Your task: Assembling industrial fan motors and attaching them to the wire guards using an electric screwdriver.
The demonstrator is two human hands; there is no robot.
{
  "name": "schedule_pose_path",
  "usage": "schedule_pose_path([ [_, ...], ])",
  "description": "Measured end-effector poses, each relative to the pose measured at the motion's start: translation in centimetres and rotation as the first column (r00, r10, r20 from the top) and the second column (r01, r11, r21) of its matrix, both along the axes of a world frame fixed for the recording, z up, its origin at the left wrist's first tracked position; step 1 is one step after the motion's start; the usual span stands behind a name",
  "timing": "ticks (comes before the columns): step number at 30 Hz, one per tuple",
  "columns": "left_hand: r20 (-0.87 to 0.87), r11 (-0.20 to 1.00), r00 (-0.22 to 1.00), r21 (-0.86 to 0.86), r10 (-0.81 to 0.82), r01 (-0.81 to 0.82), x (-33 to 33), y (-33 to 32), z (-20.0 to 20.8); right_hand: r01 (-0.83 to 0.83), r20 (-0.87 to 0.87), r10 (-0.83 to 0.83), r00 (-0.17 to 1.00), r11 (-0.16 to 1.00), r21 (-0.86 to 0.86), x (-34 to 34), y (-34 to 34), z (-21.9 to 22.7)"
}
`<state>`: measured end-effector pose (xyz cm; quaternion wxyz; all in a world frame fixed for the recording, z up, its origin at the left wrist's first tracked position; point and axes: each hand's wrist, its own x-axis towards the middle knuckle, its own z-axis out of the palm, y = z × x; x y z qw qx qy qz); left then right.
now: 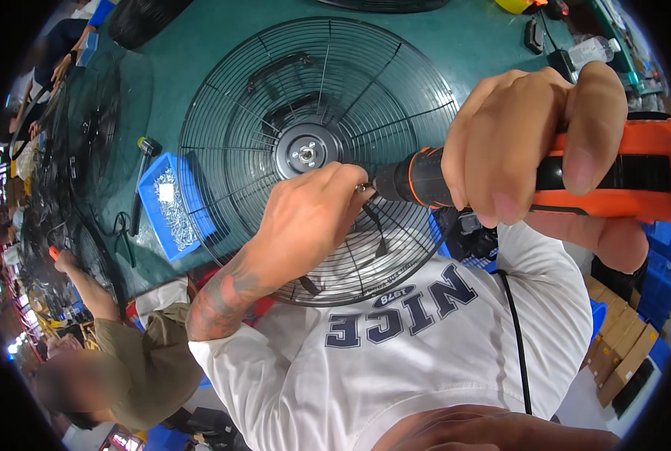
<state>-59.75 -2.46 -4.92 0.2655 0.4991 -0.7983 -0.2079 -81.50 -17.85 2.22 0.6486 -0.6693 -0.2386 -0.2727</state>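
A round black wire fan grille (380, 124) lies on the green table in front of me, with a metal hub plate (307, 152) at its middle. My right hand (534, 143) is wrapped round an orange and black power screwdriver (606, 177), its nose pointing left over the grille. Just below the hub, my left hand (309, 214) is closed, thumb and fingers pinching a small shiny screw (362, 188) at the tool's tip. Whether the tip touches the screw I cannot tell. The palm side of the left hand is hidden.
Left of the grille stands a blue bin (152, 197) of loose screws, beside a black-handled hammer (146, 154). More black fan grilles (87, 120) crowd the left side. A co-worker in an olive shirt (151, 361) sits at lower left. A clear bottle (592, 51) lies at far right.
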Motion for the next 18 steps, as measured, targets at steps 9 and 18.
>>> schedule_pose_path([
  [9, -0.057, 1.000, 0.998, -0.003, -0.031, 0.030, -1.7, -2.4, -0.3, 0.108, 0.164, -0.121, 0.979, 0.990, 0.087, -1.9, -1.3, -2.3],
  [18, -0.002, 0.999, 1.000, 0.038, 0.015, -0.015, -2.4, -2.4, -1.0, 0.066, 0.175, -0.092, 0.980, 0.986, 0.152, -1.8, -1.8, -4.3],
])
